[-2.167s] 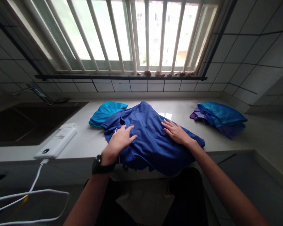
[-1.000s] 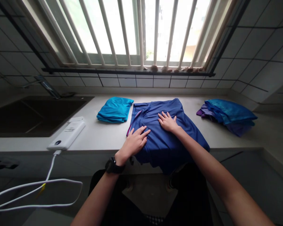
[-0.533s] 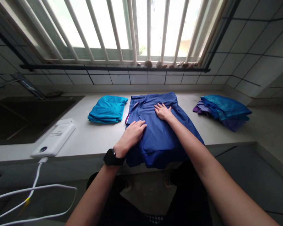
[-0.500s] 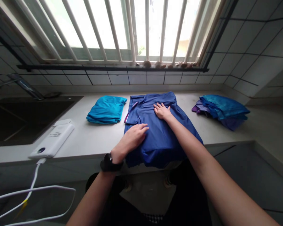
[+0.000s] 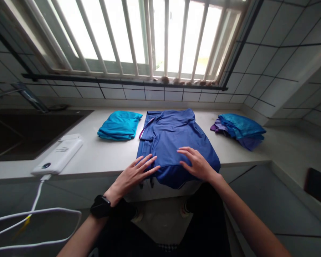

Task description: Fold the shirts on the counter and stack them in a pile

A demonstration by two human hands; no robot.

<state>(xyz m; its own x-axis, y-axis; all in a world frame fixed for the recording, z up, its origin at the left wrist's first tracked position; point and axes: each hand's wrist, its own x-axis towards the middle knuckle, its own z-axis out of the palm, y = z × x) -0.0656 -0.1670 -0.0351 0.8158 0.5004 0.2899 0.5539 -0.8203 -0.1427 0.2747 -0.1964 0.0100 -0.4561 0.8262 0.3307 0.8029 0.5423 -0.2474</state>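
A dark blue shirt [image 5: 173, 137] lies partly folded on the white counter, its lower end hanging over the front edge. A striped trim shows at its left side. My left hand [image 5: 135, 173], fingers spread, is at the shirt's lower left corner by the counter edge. My right hand [image 5: 196, 164] is over the lower right part of the shirt, fingers apart and slightly bent. Neither hand grips the cloth. Whether the right fingertips press on the fabric I cannot tell.
A folded turquoise garment [image 5: 120, 125] lies left of the shirt. To the right rests a pile of blue and purple clothes [image 5: 240, 126]. A white power bank [image 5: 59, 153] with a cable sits by the dark sink [image 5: 29, 132]. A barred window is behind the white counter [image 5: 104, 157].
My right hand has slid from the shirt's upper middle down toward its front edge. My left hand has moved down and left, with its fingers now spread. The view has shifted slightly.
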